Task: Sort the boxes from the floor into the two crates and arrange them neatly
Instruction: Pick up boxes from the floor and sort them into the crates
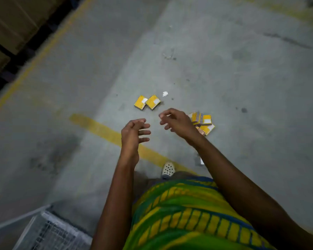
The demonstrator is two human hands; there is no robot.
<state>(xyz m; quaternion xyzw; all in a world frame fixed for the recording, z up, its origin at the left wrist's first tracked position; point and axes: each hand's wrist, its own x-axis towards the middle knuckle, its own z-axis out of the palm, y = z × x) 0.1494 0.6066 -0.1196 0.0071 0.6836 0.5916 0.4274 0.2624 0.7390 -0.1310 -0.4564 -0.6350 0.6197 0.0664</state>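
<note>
Left grip (134, 134); right grip (177, 123) — boxes (153, 102) (yellow) beyond.

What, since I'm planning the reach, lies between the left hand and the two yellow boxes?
Only bare floor lies between left hand and two yellow boxes, in the head view.

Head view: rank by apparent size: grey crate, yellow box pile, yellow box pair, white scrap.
1. grey crate, nearest camera, cropped.
2-3. yellow box pile, yellow box pair: alike; right hand covers part of pile.
4. white scrap.
</note>
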